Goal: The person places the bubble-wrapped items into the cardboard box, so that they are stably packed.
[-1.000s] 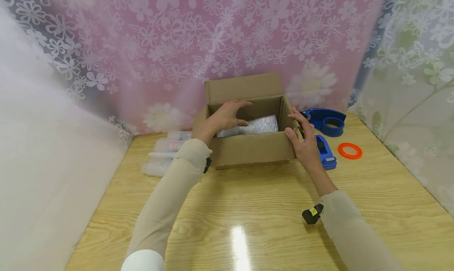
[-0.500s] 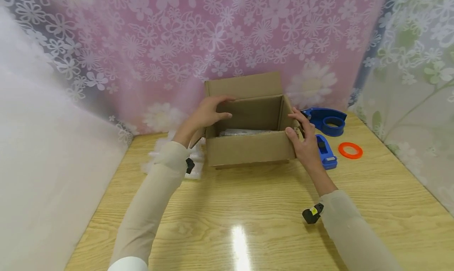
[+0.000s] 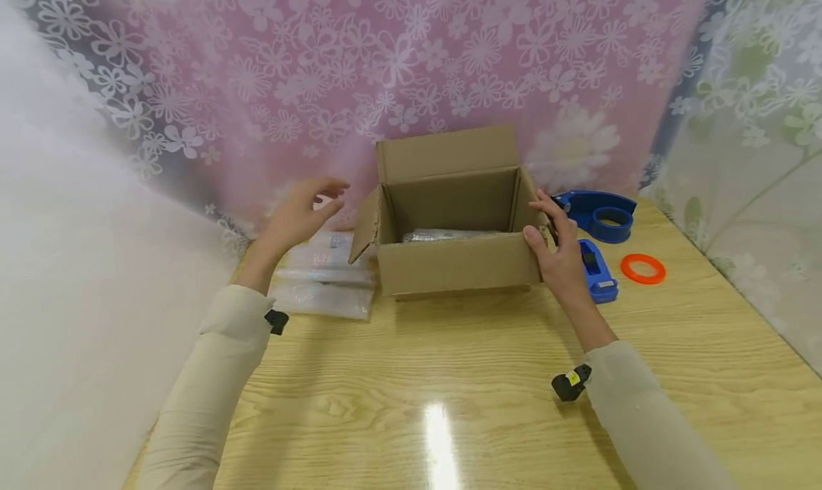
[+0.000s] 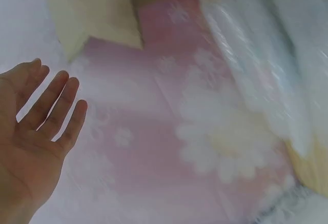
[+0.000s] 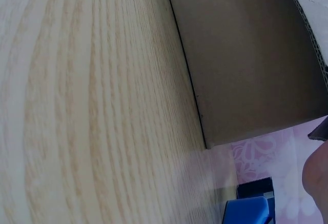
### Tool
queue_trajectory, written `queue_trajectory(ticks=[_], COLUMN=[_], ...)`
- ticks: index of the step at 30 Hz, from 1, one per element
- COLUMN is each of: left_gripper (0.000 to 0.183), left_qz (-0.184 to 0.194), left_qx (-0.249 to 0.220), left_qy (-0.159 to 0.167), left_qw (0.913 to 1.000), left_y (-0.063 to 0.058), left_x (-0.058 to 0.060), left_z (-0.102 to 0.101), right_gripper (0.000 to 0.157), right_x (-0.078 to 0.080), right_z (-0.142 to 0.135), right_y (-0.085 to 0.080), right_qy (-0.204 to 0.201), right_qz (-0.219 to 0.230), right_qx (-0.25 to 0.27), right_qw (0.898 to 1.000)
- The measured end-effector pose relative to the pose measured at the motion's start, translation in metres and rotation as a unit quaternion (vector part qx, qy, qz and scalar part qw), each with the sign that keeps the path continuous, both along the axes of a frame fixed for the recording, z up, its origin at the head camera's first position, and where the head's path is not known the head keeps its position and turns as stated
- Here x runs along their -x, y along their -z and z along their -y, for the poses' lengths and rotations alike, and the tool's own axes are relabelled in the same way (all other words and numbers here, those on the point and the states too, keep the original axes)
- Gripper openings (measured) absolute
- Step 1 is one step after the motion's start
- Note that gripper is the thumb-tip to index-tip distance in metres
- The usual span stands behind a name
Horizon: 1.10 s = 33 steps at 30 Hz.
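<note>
An open cardboard box (image 3: 459,267) stands on the table with its back flap raised and its left flap folded outward. A piece of clear bubble wrap (image 3: 449,235) lies low inside it; what it may cover is hidden. My right hand (image 3: 561,258) grips the box's right front corner, thumb on the front edge and fingers along the right side. Left of the box my left hand (image 3: 295,217) hangs in the air, touching nothing, its fingers (image 4: 60,101) spread in the left wrist view. Beneath it lie several bubble-wrap bundles (image 3: 324,301).
Right of the box are a blue tape dispenser (image 3: 610,222), a smaller blue tool (image 3: 599,276) and a flat orange ring (image 3: 643,269). A floral curtain (image 3: 449,62) hangs close behind the box. Bare wood table (image 3: 359,383) spreads in front.
My left hand has moved left, out from over the box and above the bundles. The bubble wrap sits lower inside the box. My right hand keeps its grip on the corner.
</note>
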<state>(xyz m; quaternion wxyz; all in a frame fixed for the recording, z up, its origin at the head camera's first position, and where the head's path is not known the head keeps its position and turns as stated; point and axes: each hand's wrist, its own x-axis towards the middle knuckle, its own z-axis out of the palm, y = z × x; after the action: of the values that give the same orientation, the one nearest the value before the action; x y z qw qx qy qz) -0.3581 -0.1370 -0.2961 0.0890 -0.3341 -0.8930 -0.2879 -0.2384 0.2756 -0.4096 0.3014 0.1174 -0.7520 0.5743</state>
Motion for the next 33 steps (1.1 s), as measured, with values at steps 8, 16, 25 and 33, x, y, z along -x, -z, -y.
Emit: queue_trajectory(ticks=[8,16,25,33], left_gripper=[0.035,0.037,0.039,0.040], left_qz=[0.050,0.116,0.164,0.196], left_qx=[0.040,0.107,0.148,0.154], left_qy=[-0.037,-0.039,-0.025,-0.026], left_qw=[0.9973,0.9868,0.9751,0.9679], left_y=[0.022,0.048,0.090,0.112], left_x=[-0.016,-0.022,-0.023,-0.026], left_z=[0.055,0.092,0.111,0.117], right_gripper=[0.043,0.044,0.044,0.044], right_x=[0.001,0.000,0.002,0.002], right_z=[-0.002,-0.001,0.000,0.000], right_y=[-0.001,0.000,0.002,0.002], right_qy=[0.004,-0.005,-0.007,-0.004], right_qz=[-0.003,0.004,0.002,-0.006], right_qx=[0.002,0.005,0.005,0.003], right_qw=[1.000,1.000,1.000,1.000])
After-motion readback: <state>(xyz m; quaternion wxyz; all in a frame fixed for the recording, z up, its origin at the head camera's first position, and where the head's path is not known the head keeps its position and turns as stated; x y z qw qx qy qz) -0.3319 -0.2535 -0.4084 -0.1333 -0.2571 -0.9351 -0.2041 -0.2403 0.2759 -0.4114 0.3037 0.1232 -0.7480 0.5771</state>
